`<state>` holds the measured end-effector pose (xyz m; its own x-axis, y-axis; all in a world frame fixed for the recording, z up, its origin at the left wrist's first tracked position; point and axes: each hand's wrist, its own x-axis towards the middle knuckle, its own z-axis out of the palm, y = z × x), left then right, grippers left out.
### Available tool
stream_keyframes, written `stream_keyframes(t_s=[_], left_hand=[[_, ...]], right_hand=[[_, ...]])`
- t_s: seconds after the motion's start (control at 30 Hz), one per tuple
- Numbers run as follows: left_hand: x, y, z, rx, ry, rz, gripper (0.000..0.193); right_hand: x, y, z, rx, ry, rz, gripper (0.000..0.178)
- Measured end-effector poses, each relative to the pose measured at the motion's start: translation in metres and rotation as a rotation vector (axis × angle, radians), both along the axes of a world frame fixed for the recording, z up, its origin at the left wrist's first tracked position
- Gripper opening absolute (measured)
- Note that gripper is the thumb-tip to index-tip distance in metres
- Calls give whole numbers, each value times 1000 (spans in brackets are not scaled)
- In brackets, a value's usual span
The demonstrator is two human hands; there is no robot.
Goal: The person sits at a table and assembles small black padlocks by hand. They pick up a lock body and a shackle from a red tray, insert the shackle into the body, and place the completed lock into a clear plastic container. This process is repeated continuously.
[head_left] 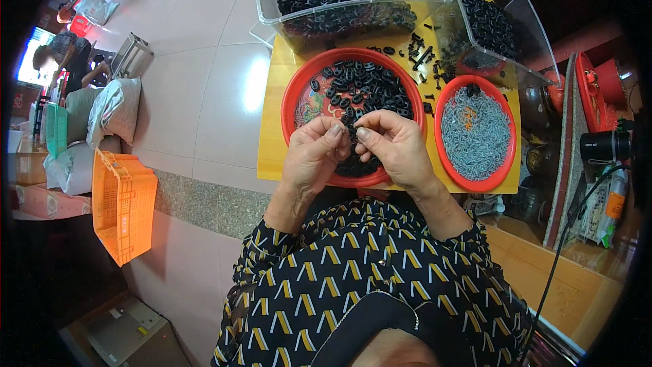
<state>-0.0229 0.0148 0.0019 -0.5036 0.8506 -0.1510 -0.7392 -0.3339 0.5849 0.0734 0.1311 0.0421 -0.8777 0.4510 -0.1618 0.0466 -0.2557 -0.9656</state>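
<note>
My left hand (312, 153) and my right hand (401, 153) meet over the near part of a round red tray (290, 105). Each has thumb and forefinger pinched together, fingertips almost touching. Whatever small piece lies between them is too hidden to make out. Below and beyond the hands, the tray holds many small black oval parts (373, 85) with holes through them. To the right of my right hand stands an oval red tray (440, 119) full of small silvery screws (475, 139). A few orange pieces (468, 118) and black pieces (473, 90) lie among the screws.
Two clear plastic bins (353, 5) (526, 61) of black parts stand at the back of the yellow table (272, 143). Loose black pieces (422, 58) lie between bins and trays. On the floor at left are an orange crate (122, 207) and sacks (115, 112). Another person (68, 54) sits far left.
</note>
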Motion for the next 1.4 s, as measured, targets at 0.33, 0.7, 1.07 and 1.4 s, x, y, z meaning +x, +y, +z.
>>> stream_keyframes(t_s=[0.33,0.7,1.07,1.4], left_hand=[[7,-1,6,-93,-16,33,10],[10,-3,1,-78,40,8,11],[12,-3,6,-105,20,22,10],[14,-3,3,-148,86,30,10]], right_hand=[[4,2,1,-323,44,44,12],[7,1,-10,-164,-18,18,10],[7,-11,-4,22,-27,-51,8],[6,-12,-6,138,-91,-64,7]])
